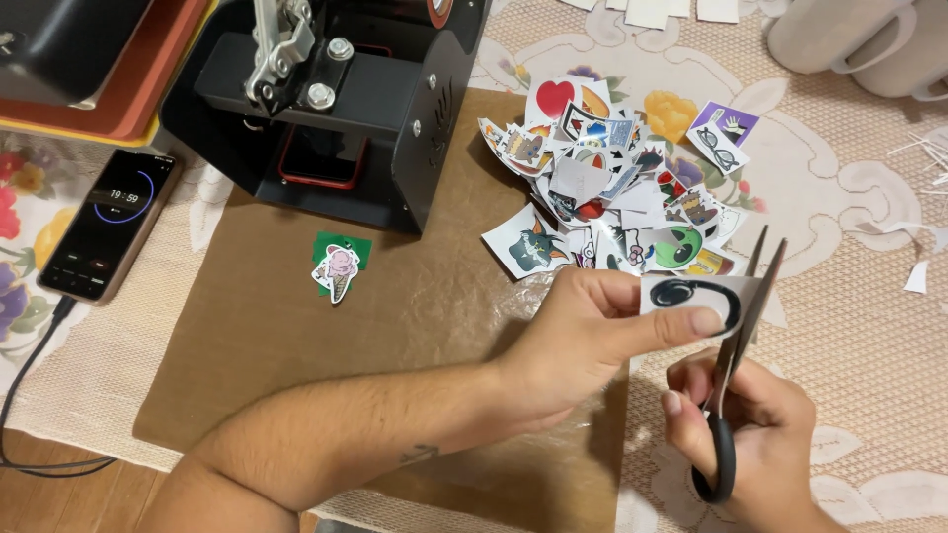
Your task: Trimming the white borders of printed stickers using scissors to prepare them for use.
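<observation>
Sticker cutout [703, 296], white paper with a dark curved headphone-like print, sits pinched between thumb and fingers of the left hand [592, 331], held up off the table so the blades can reach its edge. Right hand [750, 424] grips the black-handled scissors [739, 345], fingers through the loops, blades spread in a narrow V around the paper's right side, tips pointing up and away. Left forearm crosses over the brown paper sheet [296, 326], which covers the lace tablecloth [869, 296] as a work mat. Pile of cut stickers [612, 188] lies just beyond the hands, within easy drop reach. One ice-cream sticker [339, 268] lies apart on a green scrap near the black press machine [336, 99]. Phone [109, 222] with a timer screen rests left, cable attached, angled to be readable. White trimmings [918, 276] scattered right
</observation>
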